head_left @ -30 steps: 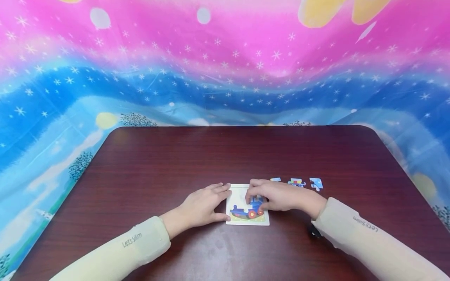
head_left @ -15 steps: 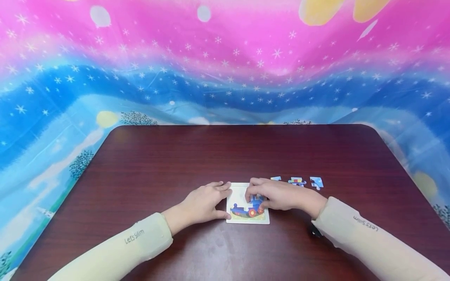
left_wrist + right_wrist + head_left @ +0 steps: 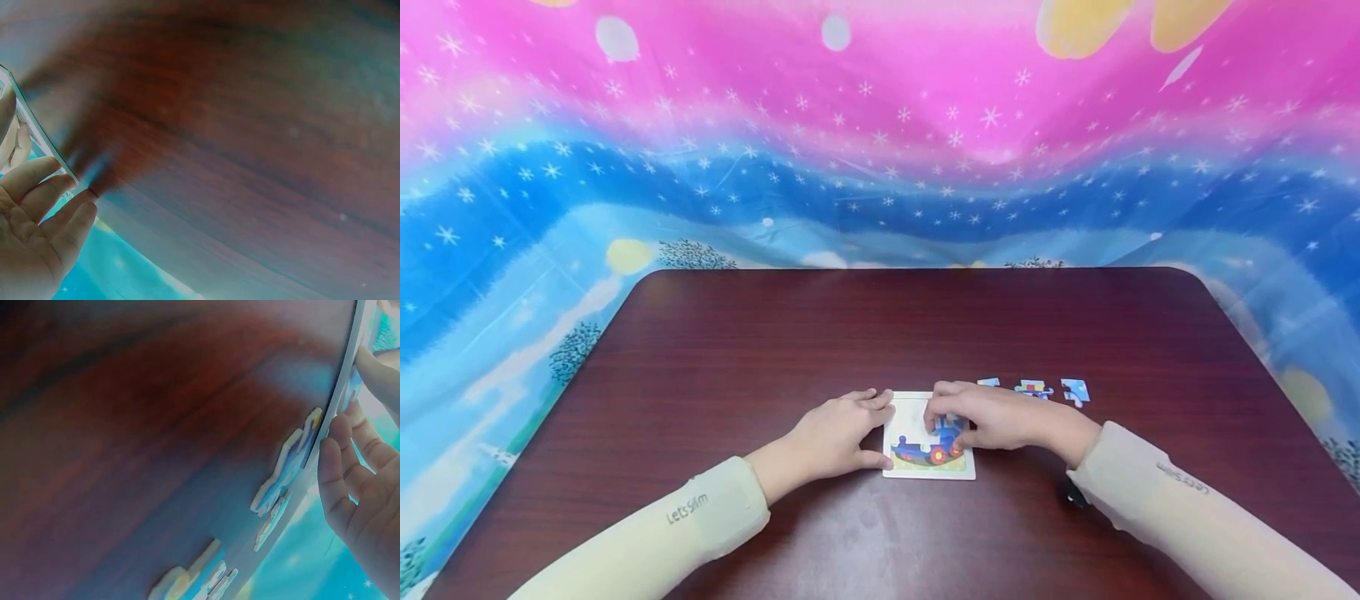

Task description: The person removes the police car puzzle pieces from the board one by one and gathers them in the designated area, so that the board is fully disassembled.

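Observation:
A square jigsaw board [image 3: 928,477] with a pale rim lies on the table, showing part of a blue train with red wheels. Its upper left area is bare white. My left hand [image 3: 838,429] rests along the left side, thumb near the lower corner and fingertips near the upper one. In the left wrist view, fairly straight fingers [image 3: 53,194] meet the board's edge. Over the right half, my right hand [image 3: 992,414] bends its thumb and fingers around a blue puzzle piece [image 3: 949,427]. That hand covers the board's upper right part.
Beyond my right hand lie loose puzzle pieces: a pale blue one [image 3: 1075,390], one with red and yellow [image 3: 1034,389], and one partly hidden [image 3: 988,382]. The brown table [image 3: 850,333] has a patterned cloth [image 3: 880,167] hanging behind it.

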The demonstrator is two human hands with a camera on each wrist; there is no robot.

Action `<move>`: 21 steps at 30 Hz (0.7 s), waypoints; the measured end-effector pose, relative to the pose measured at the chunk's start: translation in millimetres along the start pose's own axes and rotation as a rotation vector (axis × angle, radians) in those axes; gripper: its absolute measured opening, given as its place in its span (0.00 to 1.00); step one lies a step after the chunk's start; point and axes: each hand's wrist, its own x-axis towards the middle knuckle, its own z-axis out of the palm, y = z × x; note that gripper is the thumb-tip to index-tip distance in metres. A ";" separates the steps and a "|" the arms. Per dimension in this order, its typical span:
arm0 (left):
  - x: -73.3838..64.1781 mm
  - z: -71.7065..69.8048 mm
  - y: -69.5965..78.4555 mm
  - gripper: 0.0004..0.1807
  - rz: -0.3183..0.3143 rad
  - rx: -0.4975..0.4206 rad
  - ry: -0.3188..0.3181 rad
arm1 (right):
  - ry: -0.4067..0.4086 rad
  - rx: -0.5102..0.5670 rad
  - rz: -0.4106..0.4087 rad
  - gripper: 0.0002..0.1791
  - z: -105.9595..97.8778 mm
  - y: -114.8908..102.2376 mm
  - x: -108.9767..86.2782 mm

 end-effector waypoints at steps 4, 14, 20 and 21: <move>-0.5 -0.4 -0.5 0.40 0.002 -0.001 0.002 | 0.006 0.028 0.012 0.20 -1.2 0.2 -0.7; 0.1 -1.5 -0.2 0.39 0.002 0.017 0.003 | 0.022 0.145 -0.025 0.14 -3.9 3.7 -0.7; 0.3 -0.8 -0.3 0.39 0.006 0.017 0.010 | 0.023 0.167 -0.007 0.14 -4.2 3.8 -0.5; 0.6 -0.6 -0.3 0.39 0.008 0.021 0.011 | 0.023 0.170 0.000 0.14 -4.3 3.8 -0.7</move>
